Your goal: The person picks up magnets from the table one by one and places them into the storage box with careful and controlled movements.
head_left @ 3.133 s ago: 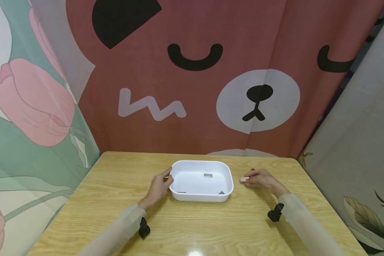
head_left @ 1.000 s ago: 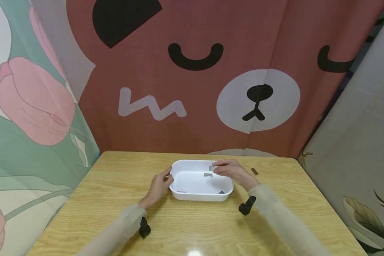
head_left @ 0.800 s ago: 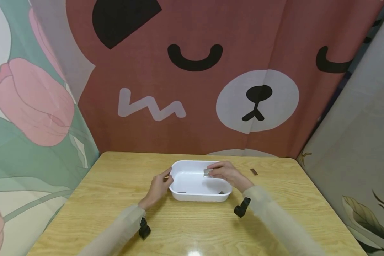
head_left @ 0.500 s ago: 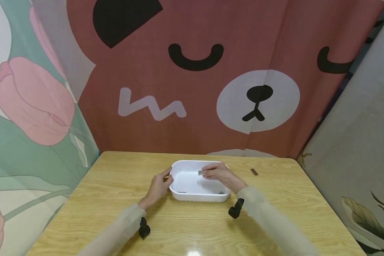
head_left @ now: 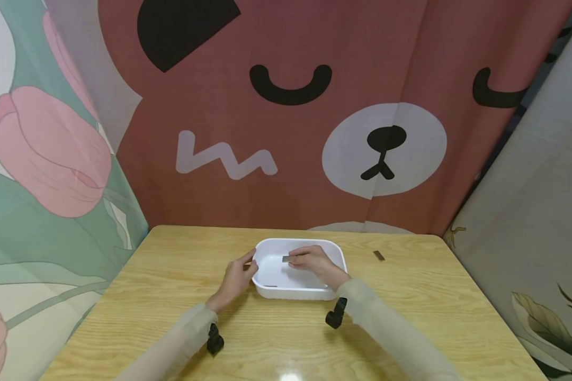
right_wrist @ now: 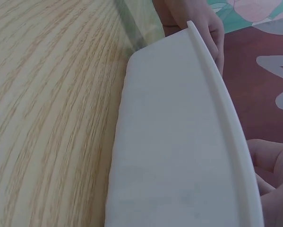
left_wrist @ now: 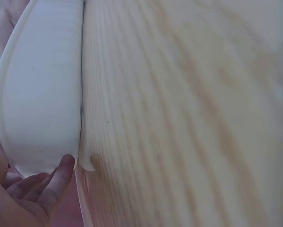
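A white rectangular tray stands on the wooden table. At its left end my left hand grips the rim; in the left wrist view, that hand's fingers lie against the outer wall. Over the tray's inside, my right hand pinches a small flat rectangular piece, greyish, between thumb and fingertips. The right wrist view shows mostly the tray's outer wall, and the held piece is hidden there. A thin dark piece shows inside along the near wall. My right hand and wrist cover the tray's right part.
A small brown rectangular piece lies on the table to the right of the tray. Behind the table hangs a bear-print curtain, with a floral curtain at the left and another at the right.
My right hand has carried the small piece from the table right of the tray leftward over its inside. Two pieces seen in the tray earlier are now hidden behind it. My left hand stays put.
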Motion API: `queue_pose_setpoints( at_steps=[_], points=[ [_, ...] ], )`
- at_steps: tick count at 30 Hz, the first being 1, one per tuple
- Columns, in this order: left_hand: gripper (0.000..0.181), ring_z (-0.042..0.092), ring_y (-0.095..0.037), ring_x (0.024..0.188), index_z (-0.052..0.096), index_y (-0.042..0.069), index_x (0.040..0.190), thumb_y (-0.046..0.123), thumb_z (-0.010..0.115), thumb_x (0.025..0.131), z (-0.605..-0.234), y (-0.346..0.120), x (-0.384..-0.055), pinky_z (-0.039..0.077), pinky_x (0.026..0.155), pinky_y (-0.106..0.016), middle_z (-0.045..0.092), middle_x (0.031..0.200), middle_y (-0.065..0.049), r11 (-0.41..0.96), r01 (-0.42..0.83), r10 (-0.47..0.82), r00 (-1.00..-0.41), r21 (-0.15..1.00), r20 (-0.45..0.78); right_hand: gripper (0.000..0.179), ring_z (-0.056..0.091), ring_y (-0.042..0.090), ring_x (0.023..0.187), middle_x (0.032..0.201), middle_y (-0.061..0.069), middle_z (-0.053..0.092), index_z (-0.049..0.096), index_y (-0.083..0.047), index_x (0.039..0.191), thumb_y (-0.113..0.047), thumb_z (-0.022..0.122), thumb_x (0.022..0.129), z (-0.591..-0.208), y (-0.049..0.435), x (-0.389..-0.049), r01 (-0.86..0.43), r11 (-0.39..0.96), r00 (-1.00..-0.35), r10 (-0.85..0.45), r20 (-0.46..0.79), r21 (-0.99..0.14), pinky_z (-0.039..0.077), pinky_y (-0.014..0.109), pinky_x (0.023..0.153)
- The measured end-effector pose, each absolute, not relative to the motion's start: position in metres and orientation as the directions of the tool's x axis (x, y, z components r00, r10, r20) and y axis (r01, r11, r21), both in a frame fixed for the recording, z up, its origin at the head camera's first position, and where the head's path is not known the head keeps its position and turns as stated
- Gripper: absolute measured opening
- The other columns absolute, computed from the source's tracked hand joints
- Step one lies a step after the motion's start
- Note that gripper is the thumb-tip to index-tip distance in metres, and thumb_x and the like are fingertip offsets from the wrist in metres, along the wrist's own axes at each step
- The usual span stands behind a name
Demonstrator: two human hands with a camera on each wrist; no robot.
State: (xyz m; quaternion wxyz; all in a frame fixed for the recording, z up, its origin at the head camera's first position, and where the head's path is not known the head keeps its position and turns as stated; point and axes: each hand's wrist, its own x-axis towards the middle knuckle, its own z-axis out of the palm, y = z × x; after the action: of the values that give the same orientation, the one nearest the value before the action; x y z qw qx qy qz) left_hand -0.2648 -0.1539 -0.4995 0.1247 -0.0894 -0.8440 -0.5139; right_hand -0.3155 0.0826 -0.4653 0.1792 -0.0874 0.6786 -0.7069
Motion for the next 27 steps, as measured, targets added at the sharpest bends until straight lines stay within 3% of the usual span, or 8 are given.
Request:
queue_pose_setpoints(
  at_steps=[8,16,27],
  points=[
    [0.044,0.068,-0.032,0.103,0.050,-0.007,0.140,0.002,0.054,0.097,-0.500,-0.154,-0.266,0.059,0.079,-0.027,0.055,0.135,-0.025,0.463,0.300,0.026,-0.945,0.834,0.326,0.032,0.069,0.021,0.088,0.111,0.033,0.065,0.057,0.024,0.118,0.014,0.061,0.088,-0.469,0.068,-0.317,0.148,-0.025,-0.928,-0.349,-0.130,-0.989,0.060,0.032,0.083],
    [0.044,0.068,-0.033,0.103,0.051,-0.008,0.139,0.001,0.056,0.096,-0.501,-0.154,-0.267,0.059,0.079,-0.028,0.055,0.134,-0.026,0.459,0.300,0.020,-0.945,0.836,0.328,0.032,0.069,0.019,0.081,0.099,0.025,0.069,0.058,0.025,0.116,0.016,0.063,0.085,-0.479,0.051,-0.322,0.143,-0.051,-0.950,-0.288,-0.122,-0.988,0.060,0.031,0.081],
    [0.043,0.067,-0.036,0.103,0.051,-0.009,0.138,0.000,0.055,0.096,-0.501,-0.154,-0.267,0.059,0.079,-0.030,0.054,0.134,-0.028,0.458,0.314,0.029,-0.940,0.832,0.340,0.028,0.069,0.018,0.082,0.105,0.028,0.067,0.062,0.021,0.113,0.013,0.064,0.087,-0.482,0.036,-0.325,0.153,0.014,-0.958,-0.244,-0.152,-0.988,0.060,0.032,0.081]
  ],
)
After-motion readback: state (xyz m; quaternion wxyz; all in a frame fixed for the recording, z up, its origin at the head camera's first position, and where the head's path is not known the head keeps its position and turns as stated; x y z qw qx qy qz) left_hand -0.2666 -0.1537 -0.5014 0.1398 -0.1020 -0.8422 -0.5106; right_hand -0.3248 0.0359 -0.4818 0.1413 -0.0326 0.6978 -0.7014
